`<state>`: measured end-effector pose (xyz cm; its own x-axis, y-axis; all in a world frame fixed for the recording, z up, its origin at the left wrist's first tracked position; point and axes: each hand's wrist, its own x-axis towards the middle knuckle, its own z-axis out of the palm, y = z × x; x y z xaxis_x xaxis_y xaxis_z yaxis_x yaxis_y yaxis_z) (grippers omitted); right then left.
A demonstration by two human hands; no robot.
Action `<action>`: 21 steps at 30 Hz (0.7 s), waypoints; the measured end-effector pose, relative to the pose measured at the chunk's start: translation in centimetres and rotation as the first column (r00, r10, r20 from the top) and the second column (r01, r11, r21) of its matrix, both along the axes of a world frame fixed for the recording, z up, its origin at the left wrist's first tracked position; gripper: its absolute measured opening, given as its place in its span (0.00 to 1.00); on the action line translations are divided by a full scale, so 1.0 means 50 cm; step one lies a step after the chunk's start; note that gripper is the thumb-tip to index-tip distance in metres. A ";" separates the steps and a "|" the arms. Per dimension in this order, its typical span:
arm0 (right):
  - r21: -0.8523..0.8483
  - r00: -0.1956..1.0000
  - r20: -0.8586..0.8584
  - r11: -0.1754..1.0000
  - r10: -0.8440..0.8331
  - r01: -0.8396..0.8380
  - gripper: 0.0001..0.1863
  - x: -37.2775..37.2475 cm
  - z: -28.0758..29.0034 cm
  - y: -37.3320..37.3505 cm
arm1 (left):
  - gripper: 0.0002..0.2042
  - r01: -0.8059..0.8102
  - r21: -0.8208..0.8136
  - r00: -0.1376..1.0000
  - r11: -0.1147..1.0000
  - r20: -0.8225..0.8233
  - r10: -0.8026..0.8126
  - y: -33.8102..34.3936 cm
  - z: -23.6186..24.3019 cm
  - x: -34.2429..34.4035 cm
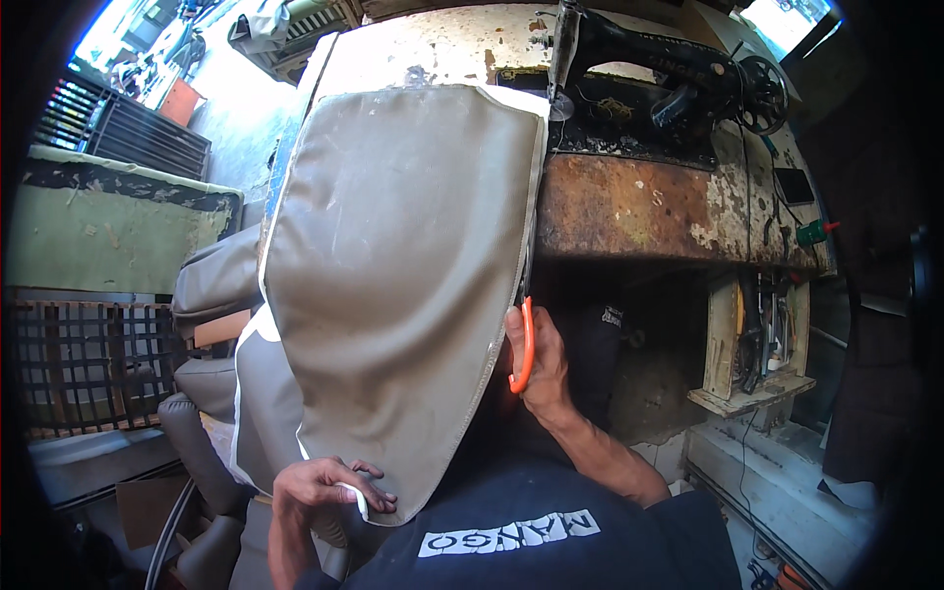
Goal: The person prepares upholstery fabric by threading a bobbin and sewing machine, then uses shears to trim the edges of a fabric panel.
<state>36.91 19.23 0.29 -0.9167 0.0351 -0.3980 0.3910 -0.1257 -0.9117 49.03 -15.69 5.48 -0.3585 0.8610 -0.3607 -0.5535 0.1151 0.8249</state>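
Note:
A large grey-brown vinyl panel (393, 226) hangs over the table's front edge and down toward my lap, with a stitched seam along its right side and white backing at its borders. My left hand (339, 487) grips its lower end, fingers curled over the vinyl and a bit of white backing. In my right hand (541, 359) is a pair of scissors with orange handles (528, 344). The dark blades point away from me along the panel's right edge; how far they are spread is hard to see.
A black sewing machine (649, 74) with a handwheel stands at the back right of the worn table (629, 211). An open drawer (757, 344) of tools sits below on the right. More grey vinyl pieces (211, 280) lie at the left, near a green padded top (108, 226).

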 end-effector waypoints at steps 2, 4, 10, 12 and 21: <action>-0.002 0.985 -0.163 0.999 -0.052 0.053 0.24 -0.011 -0.006 -0.014 | 0.18 0.016 0.000 1.000 1.000 -0.002 -0.016 -0.008 -0.005 -0.006; 0.011 0.996 -0.087 1.000 -0.023 0.024 0.24 0.003 0.000 -0.011 | 0.18 0.007 0.022 1.000 1.000 0.002 -0.007 -0.015 -0.010 -0.005; 0.005 0.998 -0.065 1.000 0.011 -0.011 0.22 0.046 -0.013 -0.025 | 0.18 0.018 0.029 1.000 0.999 0.005 -0.018 -0.021 -0.012 -0.002; 0.079 0.996 -0.085 0.997 0.005 0.002 0.23 0.020 -0.023 -0.025 | 0.18 0.049 0.017 0.999 0.999 0.015 -0.049 -0.024 -0.015 0.001; 0.003 0.995 -0.072 0.997 -0.074 0.074 0.24 -0.012 -0.009 -0.043 | 0.17 0.073 -0.043 0.995 0.996 0.067 -0.070 -0.035 -0.007 0.014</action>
